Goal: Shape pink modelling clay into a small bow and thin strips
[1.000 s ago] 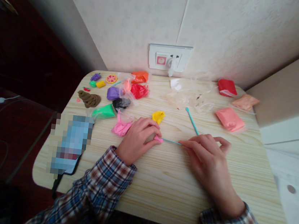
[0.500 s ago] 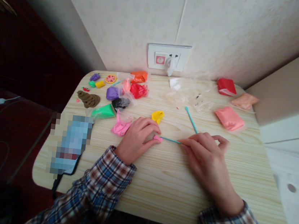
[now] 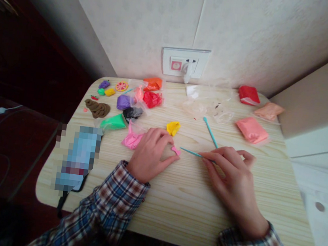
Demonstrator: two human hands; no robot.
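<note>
My left hand (image 3: 152, 153) rests on the table with thumb and forefinger curved round a small pink clay piece (image 3: 175, 150), pinched in at the middle like a bow. Part of that piece is hidden by the fingertips. Between thumb and index of my right hand (image 3: 229, 173) is a thin blue modelling tool (image 3: 190, 152); its pointed tip is just right of the pink clay, apart from it. A second blue tool (image 3: 210, 132) with a rounded end lies beyond my right hand. Yellow clay in a wrapper (image 3: 173, 128) sits just past my left fingers.
Left of centre are bags of pink (image 3: 132, 140), green (image 3: 114, 122) and purple clay (image 3: 124, 102). Brown coiled clay (image 3: 97, 109) and a phone (image 3: 79, 156) lie at the left. A salmon clay packet (image 3: 252, 130) lies at the right; a wall socket (image 3: 185, 62) is behind.
The blue tool's tip has drawn back to the right, away from the pink clay. My left thumb and forefinger have spread a little, and more of the pink clay shows.
</note>
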